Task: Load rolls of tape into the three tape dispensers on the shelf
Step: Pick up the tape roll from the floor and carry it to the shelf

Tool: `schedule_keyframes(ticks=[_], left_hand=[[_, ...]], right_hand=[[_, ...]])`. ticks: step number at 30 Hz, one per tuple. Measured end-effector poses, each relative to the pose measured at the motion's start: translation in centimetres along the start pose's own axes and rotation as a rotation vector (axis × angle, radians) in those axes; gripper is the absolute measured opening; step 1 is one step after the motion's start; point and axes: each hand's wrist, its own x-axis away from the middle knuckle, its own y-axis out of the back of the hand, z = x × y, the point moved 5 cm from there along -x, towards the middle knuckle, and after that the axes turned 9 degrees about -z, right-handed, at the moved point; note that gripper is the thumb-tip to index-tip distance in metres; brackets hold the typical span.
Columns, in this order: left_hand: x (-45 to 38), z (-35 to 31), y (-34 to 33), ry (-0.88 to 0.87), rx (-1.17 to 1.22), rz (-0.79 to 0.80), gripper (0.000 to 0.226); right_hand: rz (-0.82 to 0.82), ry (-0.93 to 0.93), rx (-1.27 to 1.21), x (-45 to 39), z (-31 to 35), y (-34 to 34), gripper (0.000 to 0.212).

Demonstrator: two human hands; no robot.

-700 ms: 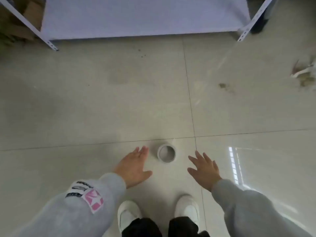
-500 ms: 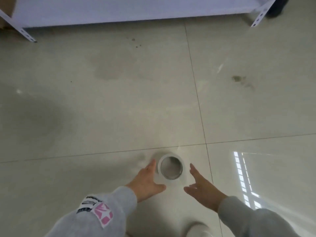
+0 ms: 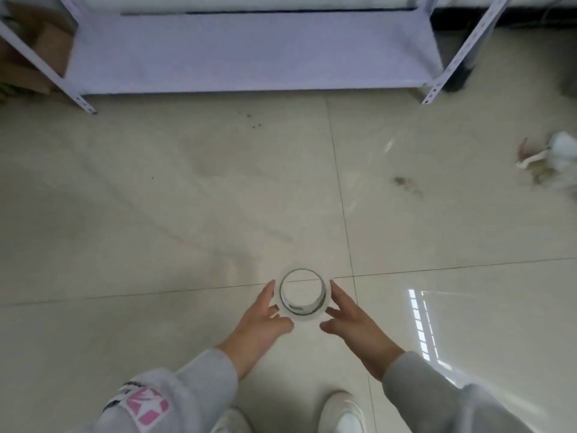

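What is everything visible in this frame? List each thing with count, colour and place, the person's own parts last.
Clear roll of packing tape: 1, translucent white, on the floor tile joint, between both hands.
Pale lilac metal shelf board: 1, lowest level of the rack, top of frame; nothing shows on it.
White perforated metal rack legs: 2 in front, at left and right.
Brown cardboard: 1 pile, behind the left leg.
Glossy beige floor tiles: several, stained in spots.
White and brown litter: 1 clump, right edge, blurred.
White shoes: 2, bottom edge.
Grey sleeves: 2; the left bears a pink patch.
Left hand: open, fingers at the roll's left side.
Right hand: open, fingers at its right side.
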Motion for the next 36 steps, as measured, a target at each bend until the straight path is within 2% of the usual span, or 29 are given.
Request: schedule_keyframes(ticks=[7,15,18,22,27,32,36], left_hand=[[20.6,-18.1,7.2,-0.189,0.09,-0.059,0.092],[43.7,-36.9,15.8,-0.602,0.189,-0.111,0.056],[49.8,-41.0,18.0,-0.704,0.256,-0.179,0.065],[54.5,-44.4,19.7,-0.828,0.246,-0.294,0.067],[57.8,-47.1,20.8,-0.983,0.237,-0.291,0.078],[57.5,-51.5,21.5,-1.036,0.24,-0.267,0.075],[55.8,-55.6,22.7,-1.045,0.287,-0.311,0.075]], right_hand=[[-0.077,0.211,-0.029,19.3,19.5,-0.5,0.084],[-0.099,0.596,-0.078,39.9,41.5,-1.6,0.078],[-0.107,0.743,-0.133,45.5,47.4,-2.3,0.076],[-0.08,0.875,-0.13,50.7,52.5,-3.2,0.071],[-0.066,0.947,-0.169,54.0,56.2,-3.5,0.06],[-0.088,0.966,-0.242,53.8,60.3,-2.9,0.056],[-0.025,0.993,-0.162,52.4,65.1,-2.3,0.054]])
